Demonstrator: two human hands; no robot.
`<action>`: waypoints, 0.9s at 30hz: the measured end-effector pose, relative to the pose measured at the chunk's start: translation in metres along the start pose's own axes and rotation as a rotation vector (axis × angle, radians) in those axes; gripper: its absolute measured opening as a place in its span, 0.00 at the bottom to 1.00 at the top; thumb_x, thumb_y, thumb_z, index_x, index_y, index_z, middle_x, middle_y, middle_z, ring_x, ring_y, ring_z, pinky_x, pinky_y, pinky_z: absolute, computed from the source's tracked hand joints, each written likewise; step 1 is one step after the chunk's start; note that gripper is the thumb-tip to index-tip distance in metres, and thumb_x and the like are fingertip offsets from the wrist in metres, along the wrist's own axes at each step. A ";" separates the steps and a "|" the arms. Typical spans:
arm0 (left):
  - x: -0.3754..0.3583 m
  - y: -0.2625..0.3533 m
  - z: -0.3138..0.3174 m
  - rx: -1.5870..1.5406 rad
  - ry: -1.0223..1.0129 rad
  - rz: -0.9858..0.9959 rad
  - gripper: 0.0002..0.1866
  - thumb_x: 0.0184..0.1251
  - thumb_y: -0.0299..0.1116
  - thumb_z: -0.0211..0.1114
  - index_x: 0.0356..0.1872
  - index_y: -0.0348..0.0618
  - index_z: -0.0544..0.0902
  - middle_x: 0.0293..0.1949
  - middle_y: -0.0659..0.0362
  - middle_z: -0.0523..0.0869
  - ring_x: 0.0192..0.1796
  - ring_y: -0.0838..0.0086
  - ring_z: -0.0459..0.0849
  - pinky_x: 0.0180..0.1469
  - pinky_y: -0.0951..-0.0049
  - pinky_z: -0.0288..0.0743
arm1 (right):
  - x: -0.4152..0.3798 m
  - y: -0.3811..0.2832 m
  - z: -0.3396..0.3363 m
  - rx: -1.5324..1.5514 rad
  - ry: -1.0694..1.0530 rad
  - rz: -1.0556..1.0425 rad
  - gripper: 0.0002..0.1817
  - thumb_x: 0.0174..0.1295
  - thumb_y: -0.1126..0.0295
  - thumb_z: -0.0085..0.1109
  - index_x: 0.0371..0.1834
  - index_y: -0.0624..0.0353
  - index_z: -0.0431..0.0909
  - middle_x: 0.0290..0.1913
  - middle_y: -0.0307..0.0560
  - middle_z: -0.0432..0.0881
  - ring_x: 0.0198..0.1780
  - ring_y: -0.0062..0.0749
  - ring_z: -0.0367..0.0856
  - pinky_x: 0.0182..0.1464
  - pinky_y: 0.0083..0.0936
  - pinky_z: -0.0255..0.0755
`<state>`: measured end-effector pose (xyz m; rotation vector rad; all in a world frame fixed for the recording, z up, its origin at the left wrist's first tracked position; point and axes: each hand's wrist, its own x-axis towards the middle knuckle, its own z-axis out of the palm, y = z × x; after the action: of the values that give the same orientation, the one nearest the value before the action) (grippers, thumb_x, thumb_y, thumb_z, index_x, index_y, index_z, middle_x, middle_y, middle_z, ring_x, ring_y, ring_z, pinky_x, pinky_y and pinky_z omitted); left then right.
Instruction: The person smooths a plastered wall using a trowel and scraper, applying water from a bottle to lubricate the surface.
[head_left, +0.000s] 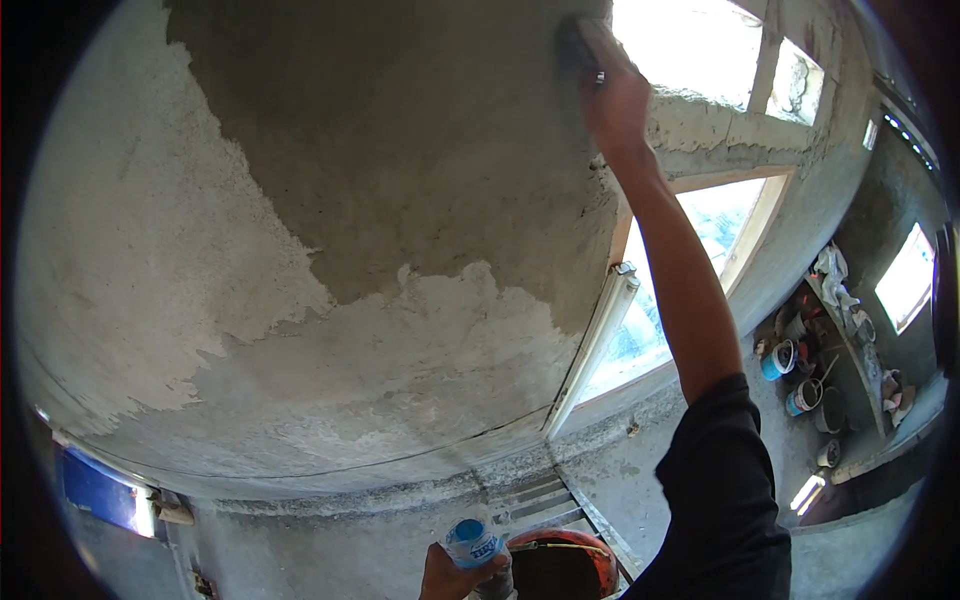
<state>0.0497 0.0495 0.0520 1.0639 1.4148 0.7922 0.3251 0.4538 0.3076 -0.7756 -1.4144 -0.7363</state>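
My right hand (612, 95) is raised high against the wall, its fingers closed on a dark, blurred sponge-like pad (574, 42). The pad presses on a dark, damp-looking patch of plaster (400, 150), close to the edge of a bright opening. Low in the view, my left hand (450, 578) grips a cut-off clear plastic bottle (474, 545) with a blue label; its open top faces up. What the bottle contains is hard to make out. Just right of it stands an orange bucket (608, 572) with a thin stick across its mouth.
Pale rough wall (130, 250) surrounds the dark patch. A white straight-edge bar (592, 350) leans by the wood-framed window (755, 225). Below lies a ladder-like frame (585, 500). On the right, several buckets (778, 360) stand near a cluttered shelf (850, 345).
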 end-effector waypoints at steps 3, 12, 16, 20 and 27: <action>-0.001 0.018 0.003 0.020 -0.003 0.095 0.07 0.52 0.28 0.72 0.29 0.42 0.80 0.26 0.62 0.84 0.28 0.78 0.80 0.29 0.75 0.73 | -0.031 -0.004 0.016 -0.043 -0.004 -0.085 0.30 0.52 0.86 0.50 0.60 0.52 0.75 0.60 0.51 0.76 0.62 0.42 0.75 0.62 0.36 0.71; -0.005 0.018 0.005 -0.023 -0.008 0.080 0.09 0.51 0.29 0.73 0.31 0.40 0.82 0.28 0.60 0.86 0.29 0.77 0.82 0.30 0.74 0.75 | -0.010 -0.018 -0.014 0.145 -0.028 0.074 0.32 0.49 0.89 0.49 0.60 0.53 0.75 0.62 0.52 0.75 0.63 0.45 0.74 0.63 0.37 0.71; -0.007 0.023 0.008 0.011 0.070 0.153 0.10 0.50 0.29 0.74 0.31 0.40 0.83 0.27 0.61 0.86 0.29 0.77 0.82 0.30 0.74 0.75 | -0.006 -0.028 0.003 0.061 -0.159 0.150 0.35 0.47 0.88 0.48 0.62 0.52 0.73 0.64 0.51 0.72 0.64 0.46 0.72 0.63 0.36 0.72; -0.008 0.012 0.009 -0.109 0.006 0.082 0.13 0.47 0.30 0.75 0.34 0.39 0.83 0.29 0.60 0.86 0.30 0.77 0.82 0.32 0.72 0.76 | -0.078 -0.030 -0.007 0.072 -0.272 -0.093 0.34 0.48 0.87 0.50 0.63 0.52 0.72 0.64 0.52 0.72 0.59 0.47 0.76 0.57 0.33 0.75; -0.011 0.022 0.006 0.019 0.032 0.120 0.14 0.46 0.34 0.77 0.31 0.41 0.82 0.28 0.61 0.85 0.30 0.76 0.81 0.31 0.71 0.75 | -0.007 -0.008 -0.023 0.260 -0.059 0.280 0.33 0.49 0.88 0.48 0.63 0.54 0.72 0.62 0.49 0.74 0.61 0.43 0.75 0.59 0.36 0.75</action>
<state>0.0585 0.0470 0.0754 1.1636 1.3979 0.8870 0.3312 0.4299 0.3011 -0.7743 -1.3847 -0.3081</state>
